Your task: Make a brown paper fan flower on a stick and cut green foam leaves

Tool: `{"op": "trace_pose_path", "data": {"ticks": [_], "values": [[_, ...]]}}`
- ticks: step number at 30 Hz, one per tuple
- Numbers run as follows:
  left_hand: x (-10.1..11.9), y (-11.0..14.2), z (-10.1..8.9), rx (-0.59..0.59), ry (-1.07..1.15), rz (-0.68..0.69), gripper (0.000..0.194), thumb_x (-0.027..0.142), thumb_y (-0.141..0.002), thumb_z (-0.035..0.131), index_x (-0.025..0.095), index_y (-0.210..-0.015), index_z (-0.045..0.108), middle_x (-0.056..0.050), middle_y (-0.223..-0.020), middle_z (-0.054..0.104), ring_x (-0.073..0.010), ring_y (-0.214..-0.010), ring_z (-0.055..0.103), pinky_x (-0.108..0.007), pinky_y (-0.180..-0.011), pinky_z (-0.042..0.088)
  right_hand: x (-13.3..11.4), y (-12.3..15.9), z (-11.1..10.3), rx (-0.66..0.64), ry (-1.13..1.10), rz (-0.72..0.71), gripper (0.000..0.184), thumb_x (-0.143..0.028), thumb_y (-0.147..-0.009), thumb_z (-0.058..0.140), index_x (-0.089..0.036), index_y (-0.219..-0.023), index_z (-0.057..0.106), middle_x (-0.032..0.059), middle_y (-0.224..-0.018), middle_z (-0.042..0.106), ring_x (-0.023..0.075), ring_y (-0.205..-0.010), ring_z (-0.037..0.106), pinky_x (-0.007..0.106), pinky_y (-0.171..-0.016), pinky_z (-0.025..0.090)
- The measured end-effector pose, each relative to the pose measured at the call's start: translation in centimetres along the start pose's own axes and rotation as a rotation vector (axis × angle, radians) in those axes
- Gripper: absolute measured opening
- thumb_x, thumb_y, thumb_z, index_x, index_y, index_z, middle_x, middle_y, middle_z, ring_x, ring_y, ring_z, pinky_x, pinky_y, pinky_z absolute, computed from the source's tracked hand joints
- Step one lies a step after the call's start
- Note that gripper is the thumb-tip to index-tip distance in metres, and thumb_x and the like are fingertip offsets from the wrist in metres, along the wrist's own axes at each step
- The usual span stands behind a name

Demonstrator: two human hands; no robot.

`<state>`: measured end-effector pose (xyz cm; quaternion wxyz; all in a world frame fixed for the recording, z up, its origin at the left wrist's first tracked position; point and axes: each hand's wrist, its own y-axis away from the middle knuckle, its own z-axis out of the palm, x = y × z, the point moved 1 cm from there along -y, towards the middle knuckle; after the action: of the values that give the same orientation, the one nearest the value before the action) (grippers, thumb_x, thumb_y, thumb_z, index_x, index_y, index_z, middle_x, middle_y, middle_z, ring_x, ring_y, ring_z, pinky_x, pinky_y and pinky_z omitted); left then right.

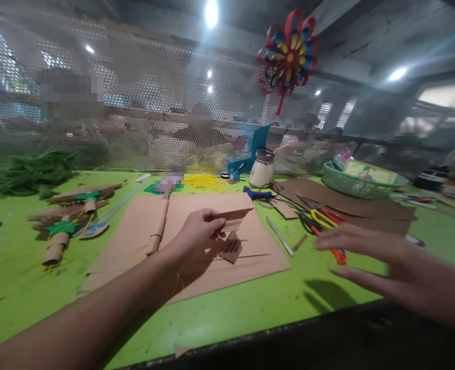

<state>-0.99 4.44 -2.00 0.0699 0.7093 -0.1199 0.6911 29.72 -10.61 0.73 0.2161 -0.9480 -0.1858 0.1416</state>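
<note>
My left hand (202, 227) pinches a small piece of brown card (233, 218) between thumb and fingers, above large brown card sheets (266, 252). Just below it on the sheets lies a small slotted card piece (232, 248). To the right my right hand (377, 257) hovers with its fingers apart, blurred by motion and holding nothing. Nearest to it are yellow-handled scissors (323, 218) and an orange-red tool (340, 255), partly hidden by the fingers. Left of my left hand, a rolled card tube (158, 228) rests on the sheets.
Green-starred card figures (59, 234) and green strands (26, 172) lie at left. A blue-handled glue gun (258, 194), white jar (261, 169) and green basket (356, 182) stand behind. A silver pen-like tool (279, 235) lies right of the sheets. A perforated screen (142, 97) backs the table.
</note>
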Motion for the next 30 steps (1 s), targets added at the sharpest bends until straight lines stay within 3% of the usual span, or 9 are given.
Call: {"op": "trace_pose_path", "data": {"ticks": [1, 2, 4, 6, 9, 13, 18, 21, 30], "values": [[0.2, 0.2, 0.2, -0.019, -0.008, 0.003, 0.018, 0.030, -0.068, 0.069, 0.015, -0.067, 0.058, 0.001, -0.053, 0.056, -0.0104, -0.048, 0.049, -0.022, -0.047, 0.035, -3.1, -4.1, 0.4, -0.041, -0.010, -0.058, 0.033, -0.042, -0.079, 0.063, -0.033, -0.111, 0.065, 0.0050, -0.112, 0.067, 0.0255, -0.108, 0.060, 0.037, -0.091, 0.050], [0.5, 0.5, 0.3, -0.036, -0.016, 0.006, 0.019, 0.030, -0.067, 0.069, 0.015, -0.066, 0.058, 0.002, -0.053, 0.055, -0.0099, -0.047, 0.048, -0.022, -0.047, 0.034, -5.4, -7.4, 1.2, 0.016, -0.047, -0.082, 0.031, -0.036, -0.083, 0.061, -0.030, -0.113, 0.063, 0.0059, -0.115, 0.066, 0.0248, -0.110, 0.058, 0.039, -0.094, 0.047], [1.0, 0.8, 0.4, -0.067, -0.027, 0.012, 0.019, 0.030, -0.065, 0.069, 0.014, -0.063, 0.058, 0.004, -0.051, 0.052, -0.0092, -0.047, 0.045, -0.022, -0.048, 0.032, -7.8, -11.6, 3.6, 0.117, -0.142, -0.065, 0.032, -0.028, -0.083, 0.060, -0.023, -0.114, 0.062, 0.0102, -0.119, 0.063, 0.0256, -0.112, 0.056, 0.044, -0.097, 0.043], [1.4, 1.0, 0.4, -0.085, -0.021, 0.029, 0.020, 0.030, -0.064, 0.070, 0.014, -0.061, 0.058, 0.005, -0.050, 0.051, -0.0092, -0.048, 0.044, -0.022, -0.050, 0.032, -8.1, -13.8, 6.3, 0.179, -0.278, 0.004, 0.036, -0.025, -0.077, 0.065, -0.018, -0.112, 0.063, 0.0123, -0.112, 0.066, 0.0252, -0.101, 0.060, 0.042, -0.087, 0.049], [1.8, 0.8, 0.0, -0.099, -0.020, 0.053, 0.020, 0.030, -0.065, 0.069, 0.014, -0.059, 0.058, 0.004, -0.052, 0.051, -0.0098, -0.051, 0.044, -0.023, -0.053, 0.032, -7.1, -15.7, 9.0, 0.012, -0.591, 0.096, 0.016, -0.028, -0.078, 0.062, -0.014, -0.079, 0.069, 0.0075, -0.075, 0.070, 0.0182, -0.068, 0.063, 0.031, -0.063, 0.051], [1.3, 0.7, -0.1, -0.109, 0.029, -0.035, 0.018, 0.029, -0.065, 0.071, 0.015, -0.062, 0.059, 0.001, -0.057, 0.055, -0.0106, -0.052, 0.046, -0.024, -0.051, 0.032, -6.0, -16.5, 9.9, -0.128, -0.824, 0.106, 0.025, -0.031, -0.078, 0.061, -0.014, -0.059, 0.063, 0.0000, -0.053, 0.059, 0.0119, -0.050, 0.054, 0.024, -0.051, 0.043], [0.2, 1.6, 0.9, -0.106, 0.349, -0.183, 0.018, 0.033, -0.072, 0.066, 0.016, -0.075, 0.061, -0.002, -0.069, 0.060, -0.0120, -0.060, 0.053, -0.024, -0.054, 0.038, -5.5, -15.4, 10.5, -0.130, -0.697, 0.049, 0.014, -0.024, -0.077, 0.062, -0.015, -0.068, 0.067, 0.0012, -0.063, 0.066, 0.0136, -0.060, 0.058, 0.023, -0.056, 0.043], [-0.1, 1.7, 1.0, -0.087, 0.336, -0.218, 0.023, 0.036, -0.072, 0.068, 0.015, -0.074, 0.061, -0.002, -0.067, 0.059, -0.0121, -0.061, 0.054, -0.023, -0.054, 0.038, -5.6, -14.7, 11.1, -0.119, -0.638, -0.012, 0.012, -0.022, -0.080, 0.059, -0.016, -0.077, 0.070, 0.0032, -0.072, 0.071, 0.0155, -0.068, 0.061, 0.024, -0.061, 0.046], [1.2, 0.7, 0.0, -0.038, -0.077, 0.038, 0.025, 0.037, -0.073, 0.062, 0.015, -0.063, 0.064, -0.003, -0.061, 0.060, -0.0150, -0.058, 0.053, -0.026, -0.056, 0.041, -5.7, -14.6, 10.9, -0.072, -0.679, -0.019, 0.013, -0.019, -0.082, 0.056, -0.017, -0.079, 0.068, 0.0028, -0.074, 0.071, 0.0157, -0.069, 0.062, 0.025, -0.062, 0.046]]}}
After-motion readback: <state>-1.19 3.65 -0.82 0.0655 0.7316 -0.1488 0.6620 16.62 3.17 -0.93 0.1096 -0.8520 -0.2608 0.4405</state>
